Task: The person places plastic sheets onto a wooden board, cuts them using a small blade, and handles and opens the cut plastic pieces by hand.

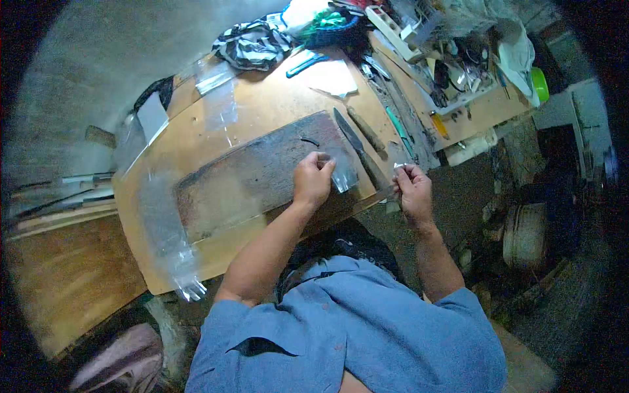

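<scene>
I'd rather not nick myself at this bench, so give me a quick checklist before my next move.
1. Fingers off the knife blade: ok; left hand and right hand are both apart from it.
2. Right-hand grip: ok; thumb and fingers pinch a small pale piece.
3. Left-hand grip: cannot tell; a clear plastic piece is at the fingertips, but the contact is unclear.
4. Board bare: not ok; a dark curved strip lies on it.
5. Plastic sleeve wholly on the table: not ok; its near end hangs over the edge.
</scene>
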A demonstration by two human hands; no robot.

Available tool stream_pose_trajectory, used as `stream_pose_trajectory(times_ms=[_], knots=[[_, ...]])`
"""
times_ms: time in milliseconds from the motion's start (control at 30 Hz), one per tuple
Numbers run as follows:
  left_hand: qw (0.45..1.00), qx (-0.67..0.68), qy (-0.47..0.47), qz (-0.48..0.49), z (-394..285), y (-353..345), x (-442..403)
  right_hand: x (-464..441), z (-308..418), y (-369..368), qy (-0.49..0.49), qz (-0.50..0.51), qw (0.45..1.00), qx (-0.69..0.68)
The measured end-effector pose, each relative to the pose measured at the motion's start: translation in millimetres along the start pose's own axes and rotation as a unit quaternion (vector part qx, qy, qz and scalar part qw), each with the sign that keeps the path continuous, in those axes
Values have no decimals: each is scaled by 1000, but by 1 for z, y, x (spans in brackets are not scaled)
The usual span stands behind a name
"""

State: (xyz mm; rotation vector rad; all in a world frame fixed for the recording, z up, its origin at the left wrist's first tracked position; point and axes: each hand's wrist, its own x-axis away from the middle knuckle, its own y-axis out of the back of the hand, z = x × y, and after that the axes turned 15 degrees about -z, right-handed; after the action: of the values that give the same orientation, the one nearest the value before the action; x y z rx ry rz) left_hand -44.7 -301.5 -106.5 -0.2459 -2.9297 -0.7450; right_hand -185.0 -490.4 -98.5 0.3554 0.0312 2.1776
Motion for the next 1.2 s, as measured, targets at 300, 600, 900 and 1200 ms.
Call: stream_pose_trajectory(times_ms=[300, 600, 900, 1200], knots=[[994, -57, -62, -71, 0, 24, 19, 24, 18, -10, -8, 28, 999, -17], [932, 306, 135, 139, -11, 72, 70, 63, 51, -42, -71, 270, 960, -24], [957, 224, 185, 23, 1, 115, 110, 97, 36, -79, -6, 387, 917, 93], [945, 258, 187, -74, 40, 154, 122, 143, 28, -114, -51, 393, 910, 123]])
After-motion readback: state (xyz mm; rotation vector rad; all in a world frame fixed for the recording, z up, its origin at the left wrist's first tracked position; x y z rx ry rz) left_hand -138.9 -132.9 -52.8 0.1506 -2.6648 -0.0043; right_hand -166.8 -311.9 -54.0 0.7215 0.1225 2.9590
